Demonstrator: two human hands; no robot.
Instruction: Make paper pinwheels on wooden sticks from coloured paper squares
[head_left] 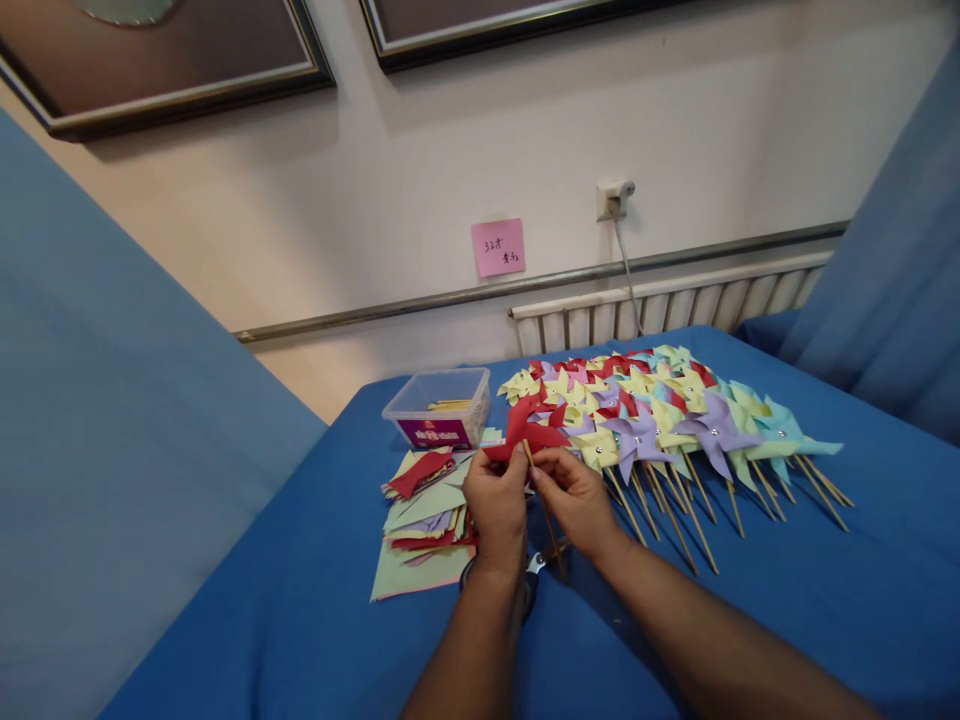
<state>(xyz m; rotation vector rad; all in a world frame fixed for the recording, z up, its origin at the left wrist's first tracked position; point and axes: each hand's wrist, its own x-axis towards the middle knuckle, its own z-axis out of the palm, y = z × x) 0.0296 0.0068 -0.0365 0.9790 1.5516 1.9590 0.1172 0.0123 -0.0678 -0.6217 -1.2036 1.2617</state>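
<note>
A red paper pinwheel (pixel 525 425) is held up over the middle of the table, gripped at its lower left by the closed fingers of my left hand (pixel 496 495). A thin wooden stick (pixel 547 515) slants down from the pinwheel. My right hand (pixel 576 495) pinches the stick near its top, just below the red paper. Beneath my hands lies a pair of scissors (pixel 546 556), partly hidden by my left wrist. How the stick meets the pinwheel's back is too small to tell.
Many finished pinwheels (pixel 637 437) on sticks spread across the right. To the left sit stacked paper pieces (pixel 431 535) and a clear plastic box (pixel 412 397) with sticks inside. A blue cloth (pixel 300 620) covers the table; a radiator (pixel 675 305) stands behind.
</note>
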